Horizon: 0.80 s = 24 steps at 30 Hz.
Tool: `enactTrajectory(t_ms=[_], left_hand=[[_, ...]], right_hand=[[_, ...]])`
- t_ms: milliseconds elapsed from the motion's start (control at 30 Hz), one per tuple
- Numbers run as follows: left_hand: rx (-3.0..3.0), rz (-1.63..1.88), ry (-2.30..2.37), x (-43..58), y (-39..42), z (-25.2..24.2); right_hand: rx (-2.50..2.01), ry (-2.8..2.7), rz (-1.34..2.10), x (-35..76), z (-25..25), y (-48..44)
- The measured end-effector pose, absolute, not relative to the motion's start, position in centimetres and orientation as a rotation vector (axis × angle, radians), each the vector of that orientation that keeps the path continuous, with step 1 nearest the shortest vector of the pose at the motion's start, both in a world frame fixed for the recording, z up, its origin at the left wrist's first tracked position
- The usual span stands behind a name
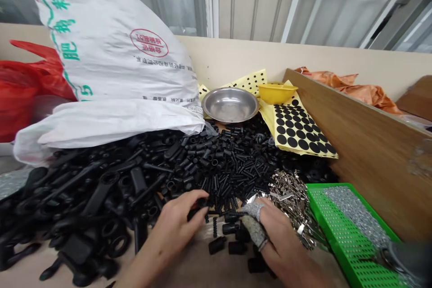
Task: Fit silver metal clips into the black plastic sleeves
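Observation:
My left hand [178, 218] is at the near edge of a pile of black plastic parts [189, 157]. Its thumb and forefinger curl round a small dark part that is mostly hidden. To the right, my right hand [276, 234] has grey wraps on its thumb and forefinger, whose tips come close together; what they grip, if anything, I cannot make out. A shiny metal strip shows by that forefinger. Short black cylinders [237, 247] lie loose under and between the hands. Just beyond them is a heap of black ribbed pins [232, 175].
Right of my right hand are thin metal pieces [290, 193] and a green perforated tray [344, 234] with small silvery bits. A steel bowl [231, 104], yellow bowl [276, 93] and dotted sticker sheet [300, 130] stand behind. A white sack [114, 54] and wooden board [354, 144] flank the pile.

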<state>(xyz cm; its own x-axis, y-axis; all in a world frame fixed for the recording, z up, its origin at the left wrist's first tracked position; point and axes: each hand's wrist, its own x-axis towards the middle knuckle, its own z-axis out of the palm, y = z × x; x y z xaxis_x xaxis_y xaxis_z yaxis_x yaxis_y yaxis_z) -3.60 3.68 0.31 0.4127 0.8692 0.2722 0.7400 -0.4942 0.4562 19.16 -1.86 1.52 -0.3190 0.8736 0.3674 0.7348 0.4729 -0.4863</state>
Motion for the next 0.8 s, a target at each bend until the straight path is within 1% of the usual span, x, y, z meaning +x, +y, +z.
enactTrajectory(t_ms=[167, 267, 467, 533, 667, 800], left_hand=[[2.235, 0.778, 1.084, -1.2, 2.1, 1.4], [2.144, 0.801, 1.028, -1.0, 1.9, 1.3], [2.108, 0.703, 0.962, -0.5, 0.6, 0.6], [2.132, 0.732, 0.956, -0.3, 0.1, 0.1], [2.209, 0.860, 0.898, -0.5, -0.5, -0.8], [2.214, 0.958, 0.859, -0.8, -1.1, -1.1]], right_hand=[[-1.268, -2.178, 0.290, 18.4, 1.6, -1.8], [-1.274, -2.212, 0.301, 18.6, 1.2, -1.8], [-1.259, -2.321, 0.212, 18.7, 0.7, -2.9], [-1.295, -2.298, 0.277, 18.7, 0.7, -3.3], [-1.386, -2.214, 0.524, 18.8, -0.3, -3.9], [-1.483, -2.169, 0.574, 18.9, -1.9, -4.2]])
